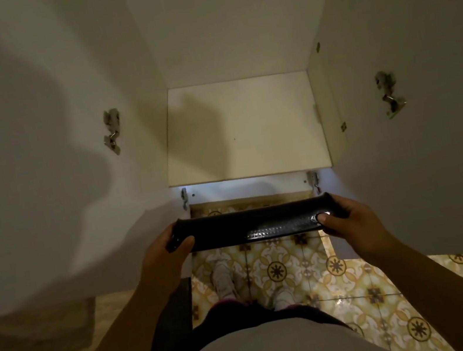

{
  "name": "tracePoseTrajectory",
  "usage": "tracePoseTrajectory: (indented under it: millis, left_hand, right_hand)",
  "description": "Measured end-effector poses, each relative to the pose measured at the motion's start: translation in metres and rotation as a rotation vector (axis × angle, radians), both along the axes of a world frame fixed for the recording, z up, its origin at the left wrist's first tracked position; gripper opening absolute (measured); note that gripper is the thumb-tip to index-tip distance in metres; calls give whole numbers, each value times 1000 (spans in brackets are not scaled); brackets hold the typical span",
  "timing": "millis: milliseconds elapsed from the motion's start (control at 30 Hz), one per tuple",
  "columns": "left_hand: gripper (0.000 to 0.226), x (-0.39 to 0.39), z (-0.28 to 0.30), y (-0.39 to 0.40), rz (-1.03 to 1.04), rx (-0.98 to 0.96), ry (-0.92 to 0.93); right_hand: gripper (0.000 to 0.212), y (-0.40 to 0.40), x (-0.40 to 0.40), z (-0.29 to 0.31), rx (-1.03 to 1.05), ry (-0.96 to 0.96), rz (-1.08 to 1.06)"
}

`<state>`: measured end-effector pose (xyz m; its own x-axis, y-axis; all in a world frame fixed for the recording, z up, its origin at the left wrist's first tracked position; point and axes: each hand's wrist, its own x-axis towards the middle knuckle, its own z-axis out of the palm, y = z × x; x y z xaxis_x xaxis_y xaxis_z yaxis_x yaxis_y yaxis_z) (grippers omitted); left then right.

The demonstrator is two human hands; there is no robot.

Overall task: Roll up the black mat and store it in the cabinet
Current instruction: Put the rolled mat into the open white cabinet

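**Rolled mat held level at the cabinet mouth**

The black mat [256, 224], rolled into a tube, lies with its long axis running left to right, level, in front of the open cabinet [242, 130] and below its white shelf. The left hand [165, 249] is closed around the roll's left end, the right hand [344, 218] around its right end, thumbs pressed on top. The roll spans between both grips, above the patterned floor tiles [319, 277].

- One view only, from the person's head, wide-angle.
- It faces forward and steeply down into the open cabinet [242, 130], close in front.
- The tiled floor [368, 290] lies directly below.
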<state>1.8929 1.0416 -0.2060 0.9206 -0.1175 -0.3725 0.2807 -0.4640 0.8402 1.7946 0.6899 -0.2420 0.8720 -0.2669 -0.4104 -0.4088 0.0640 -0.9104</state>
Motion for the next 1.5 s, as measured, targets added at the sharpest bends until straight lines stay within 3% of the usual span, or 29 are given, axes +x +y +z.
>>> tracePoseTrajectory:
  millis: [433,533,800,967,1267,1500]
  left_hand:
    - [29,85,-16,4,-124,-42,77]
    - [38,94,-28,4,-101,-30,120]
    - [54,111,-101,-3,-48,-22,248]
    - [53,132,-195,-5,-8,20,292]
    - [44,176,-432,-6,-33,84,234]
    - [55,211,-572,-10,-72,-53,177]
  right_hand:
    - [40,17,47,-6,58,76,-144]
    - [43,17,56,-13,43,100,-165]
    - [53,4,85,-83,56,218,-186]
    - [58,6,108,-181,40,307,-164]
    - [57,-3,157,-401,-94,298,-145]
    - [47,-6,198,-537,-47,214,-136]
